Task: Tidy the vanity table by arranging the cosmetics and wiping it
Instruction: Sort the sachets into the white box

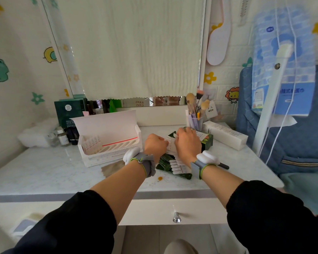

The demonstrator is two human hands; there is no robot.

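My left hand [155, 144] and my right hand [187, 144] are side by side above the table's middle, both gripping a stack of white sachets [170, 143] between them. Under the hands lie more white sachets [176, 166] on dark green packets [166, 165]. A green box [207, 141] sits just right of my right hand. An open white box [108, 143] with its lid up stands to the left, holding several sachets at its left end. The marble vanity table [53, 173] carries all of this.
A cup of makeup brushes [195, 121] and a long white carton [226, 134] stand at the back right. A dark green box [68, 112], small bottles [61, 137] and white cotton [37, 134] sit at the back left. An orange stain [160, 178] marks the table front. A drawer knob [176, 219] is below.
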